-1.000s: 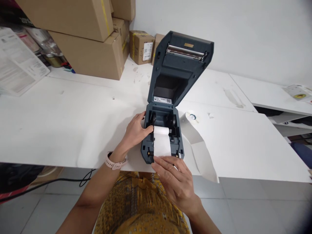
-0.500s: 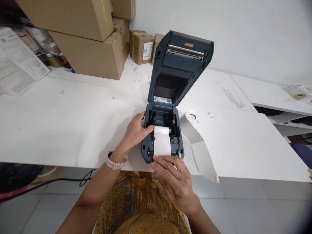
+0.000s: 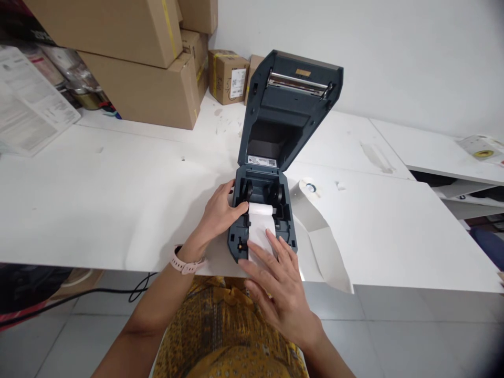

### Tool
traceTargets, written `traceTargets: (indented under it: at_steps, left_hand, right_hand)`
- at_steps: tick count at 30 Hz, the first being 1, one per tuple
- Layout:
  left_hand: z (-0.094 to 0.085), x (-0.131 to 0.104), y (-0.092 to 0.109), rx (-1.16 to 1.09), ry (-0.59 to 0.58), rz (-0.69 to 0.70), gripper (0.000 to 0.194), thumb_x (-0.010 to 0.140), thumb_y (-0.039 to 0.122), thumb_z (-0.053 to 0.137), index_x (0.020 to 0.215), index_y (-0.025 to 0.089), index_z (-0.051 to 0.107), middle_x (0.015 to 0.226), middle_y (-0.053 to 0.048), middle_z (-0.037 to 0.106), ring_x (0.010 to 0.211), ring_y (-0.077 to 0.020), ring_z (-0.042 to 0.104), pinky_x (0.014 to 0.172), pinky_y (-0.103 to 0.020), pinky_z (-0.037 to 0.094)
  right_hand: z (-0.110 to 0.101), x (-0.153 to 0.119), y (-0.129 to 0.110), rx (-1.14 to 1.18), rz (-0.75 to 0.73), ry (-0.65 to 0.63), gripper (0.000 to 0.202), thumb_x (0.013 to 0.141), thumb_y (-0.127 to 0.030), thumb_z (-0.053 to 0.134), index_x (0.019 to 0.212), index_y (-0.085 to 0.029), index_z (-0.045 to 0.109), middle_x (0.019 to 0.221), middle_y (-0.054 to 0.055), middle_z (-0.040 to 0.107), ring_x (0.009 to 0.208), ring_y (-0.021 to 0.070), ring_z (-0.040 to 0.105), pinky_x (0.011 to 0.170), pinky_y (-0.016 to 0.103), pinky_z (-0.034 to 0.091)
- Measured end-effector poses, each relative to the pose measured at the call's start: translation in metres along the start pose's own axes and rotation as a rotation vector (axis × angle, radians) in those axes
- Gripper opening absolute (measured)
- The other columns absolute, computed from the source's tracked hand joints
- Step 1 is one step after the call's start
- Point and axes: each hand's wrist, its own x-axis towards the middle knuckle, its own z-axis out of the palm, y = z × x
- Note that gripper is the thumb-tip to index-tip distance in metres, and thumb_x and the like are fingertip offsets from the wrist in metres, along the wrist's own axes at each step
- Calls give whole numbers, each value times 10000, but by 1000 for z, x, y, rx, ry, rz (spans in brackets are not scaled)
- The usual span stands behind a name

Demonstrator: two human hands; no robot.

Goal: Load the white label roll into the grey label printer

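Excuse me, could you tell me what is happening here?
A person is working at an open, dark blue-grey plastic printer. The left hand touches its left side, thumb beside a small white paper roll; the right hand has spread fingers over the roll's white strip. A larger, partly unwound white roll lies to the right.

All lettering illegible, including printer label [image 3: 262, 161]
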Motion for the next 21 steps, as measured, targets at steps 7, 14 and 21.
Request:
traceTargets:
  at_steps: [7,14,21]
  left_hand:
    - [0,-1,1,-7,2,5,635,860,367,614,1470,211,529,1474,-135,607,1368,-337,580,1132,-514,489]
    - [1,0,-1,-32,8,21,618,858,355,618,1447,182,549,1452,-142,619,1341,-332,593,1133,-515,483]
    - [3,2,-8,-49,17,36,642,838,355,637,1451,184,548,1431,-142,624,1302,-331,613,1117,-521,484]
  right_hand:
    - [0,6,-3,-179,19,-151,584,1019,-416,633,1549,-227,478,1619,143,522,1543,401,427,1097,623,520]
    - [0,6,5,-84,38,10,406,1030,-100,558,1433,-147,566,1387,111,732,1356,241,658,1066,421,612]
    - [4,8,11,-3,57,133,285,986,-8,589,1196,-188,657,1229,94,798,1179,229,752,945,395,653]
